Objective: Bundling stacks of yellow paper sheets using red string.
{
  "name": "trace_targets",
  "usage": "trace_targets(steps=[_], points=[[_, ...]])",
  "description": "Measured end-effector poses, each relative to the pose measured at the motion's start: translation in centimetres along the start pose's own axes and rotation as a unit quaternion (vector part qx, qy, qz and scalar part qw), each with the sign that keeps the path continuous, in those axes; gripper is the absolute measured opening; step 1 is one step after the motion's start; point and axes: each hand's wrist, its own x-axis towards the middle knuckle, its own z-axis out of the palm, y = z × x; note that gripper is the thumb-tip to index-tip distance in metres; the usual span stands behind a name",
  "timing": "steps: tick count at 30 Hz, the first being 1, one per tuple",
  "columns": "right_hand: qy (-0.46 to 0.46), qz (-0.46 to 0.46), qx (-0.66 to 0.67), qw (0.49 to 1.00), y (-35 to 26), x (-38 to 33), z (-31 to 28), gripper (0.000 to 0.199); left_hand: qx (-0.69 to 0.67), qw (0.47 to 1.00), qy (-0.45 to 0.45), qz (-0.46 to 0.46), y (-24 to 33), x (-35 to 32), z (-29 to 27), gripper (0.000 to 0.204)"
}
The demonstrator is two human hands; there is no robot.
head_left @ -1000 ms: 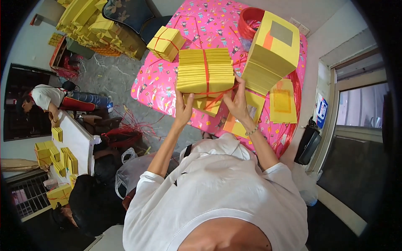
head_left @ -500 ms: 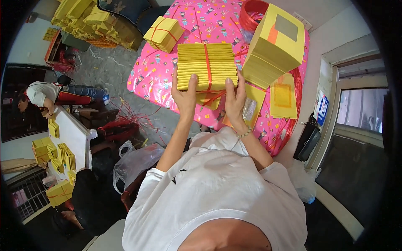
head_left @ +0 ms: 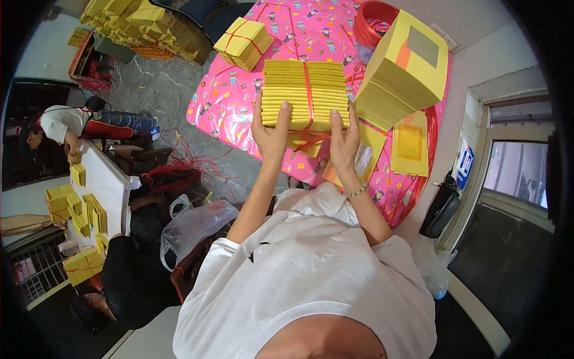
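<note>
Between both my hands is a bundle of folded yellow paper (head_left: pixel 327 93), its layered edges facing me and a red plastic strap round its middle. My left hand (head_left: pixel 272 131) closes on its left end, thumb laid over the edges. On the right end, my right hand (head_left: pixel 345 140) grips likewise, thumb in front and fingers behind. Loose red strap (head_left: pixel 312 142) shows just below the bundle. Beyond my right hand rises a tall stack of yellow paper (head_left: pixel 388 90). Flat yellow sheets (head_left: pixel 371 143) lie under and beside my right hand.
A pink patterned cloth (head_left: pixel 227 110) covers the table. It carries a tied yellow bundle (head_left: pixel 243 43), a red strap roll (head_left: pixel 375 24) and a yellow packet (head_left: pixel 410 143). At left, two people (head_left: pixel 63 125) (head_left: pixel 134 287) are by a white table (head_left: pixel 107 185) bearing yellow stacks.
The whole view has shifted slightly, so the table and its things sit a little further right. Both hands keep their hold on the bundle.
</note>
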Motion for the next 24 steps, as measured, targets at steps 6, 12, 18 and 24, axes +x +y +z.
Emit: trace_targets(steps=[6,12,18,24], points=[[-0.004,-0.031,0.016,0.999,0.3,0.1,0.2,0.044,-0.016,0.999,-0.028,-0.005,0.1,0.0,-0.4,0.056],[-0.034,0.001,0.073,0.997,-0.5,1.0,-0.4,0.056,-0.01,0.999,-0.023,-0.04,-0.2,1.8,-1.5,0.066],[-0.106,0.11,0.219,0.964,0.4,4.9,-1.5,0.06,-0.044,0.978,-0.117,-0.165,1.1,6.5,-2.2,0.079],[-0.112,0.091,0.201,0.969,-1.5,3.8,-1.1,0.054,0.012,0.953,-0.203,-0.224,3.6,7.0,-1.3,0.057]])
